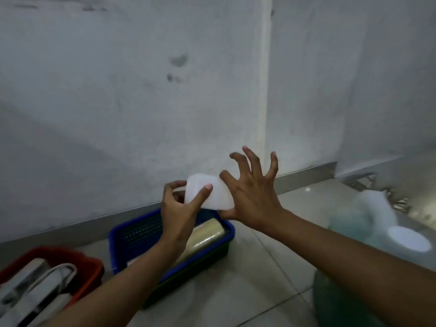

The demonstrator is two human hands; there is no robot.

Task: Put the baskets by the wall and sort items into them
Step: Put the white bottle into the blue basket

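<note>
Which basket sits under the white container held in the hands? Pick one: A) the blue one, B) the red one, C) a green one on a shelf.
A: the white container, pinched by the left hand, hangs above the blue basket by the wall.

A plain indoor room, likely a home's utility corner: scuffed white plaster wall (pixel 132 95) at twelve o'clock, pale tiled floor (pixel 271 267), metal skirting strip (pixel 306 172), plastic storage baskets at seven o'clock.
</note>
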